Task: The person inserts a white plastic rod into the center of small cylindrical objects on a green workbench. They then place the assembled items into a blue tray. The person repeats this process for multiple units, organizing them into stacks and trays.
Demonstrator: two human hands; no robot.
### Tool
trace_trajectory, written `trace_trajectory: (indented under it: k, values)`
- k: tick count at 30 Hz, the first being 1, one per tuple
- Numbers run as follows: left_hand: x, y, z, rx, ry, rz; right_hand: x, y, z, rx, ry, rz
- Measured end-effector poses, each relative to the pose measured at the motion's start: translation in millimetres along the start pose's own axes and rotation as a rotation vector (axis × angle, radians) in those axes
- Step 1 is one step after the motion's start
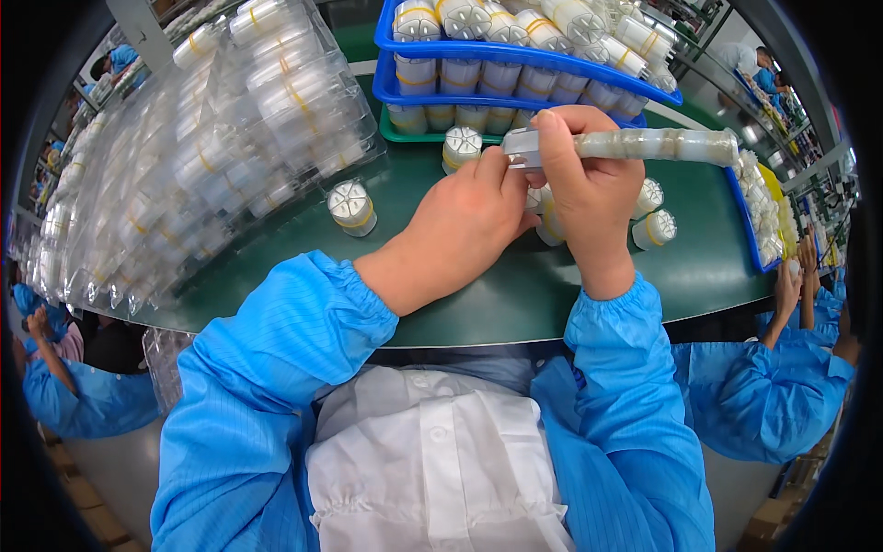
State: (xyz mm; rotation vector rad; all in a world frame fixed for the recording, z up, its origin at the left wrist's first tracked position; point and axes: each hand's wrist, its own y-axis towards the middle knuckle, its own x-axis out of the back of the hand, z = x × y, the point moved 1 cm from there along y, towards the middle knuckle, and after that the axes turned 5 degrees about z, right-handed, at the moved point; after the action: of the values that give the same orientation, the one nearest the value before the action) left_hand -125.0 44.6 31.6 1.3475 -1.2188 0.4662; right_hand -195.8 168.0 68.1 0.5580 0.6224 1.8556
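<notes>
My right hand (593, 193) grips a long whitish rod-shaped tool (658, 144), its ringed, translucent shaft pointing right. The tool's wider pale end lies by the fingers of my left hand (455, 230). Those left fingers are bent and closed, and what they hold is hidden. Just below the hands, a white cylinder with a yellow band (550, 225) is partly covered by them. Similar short cylinders stand around: one with a segmented top (350, 207) left of my left hand, another (462, 147) beyond it, and two (654, 230) right of my right wrist.
Stacked blue trays (515, 52) full of banded cylinders stand at the back of the green table (432, 317). Clear plastic trays (221, 138) of more cylinders are piled at left. A blue bin (750, 221) of white parts sits at right. Co-workers in blue sleeves (763, 396) flank me.
</notes>
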Motion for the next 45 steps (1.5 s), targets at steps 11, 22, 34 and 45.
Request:
trace_trajectory:
  k: [11,22,34,45]
  values:
    - [-5,-8,3,0.021,-0.157,-0.099,-1,-2,4,0.018,-0.035,0.033]
    - [42,-76,15,0.155,-0.311,-0.136,-11,-20,14,-0.303,0.102,0.218]
    - [29,-92,14,0.220,-0.250,-0.265,-33,-43,1,-0.165,-0.213,0.456]
    - [31,-92,10,0.230,-0.268,-0.225,-31,-43,0,-0.225,-0.068,0.417]
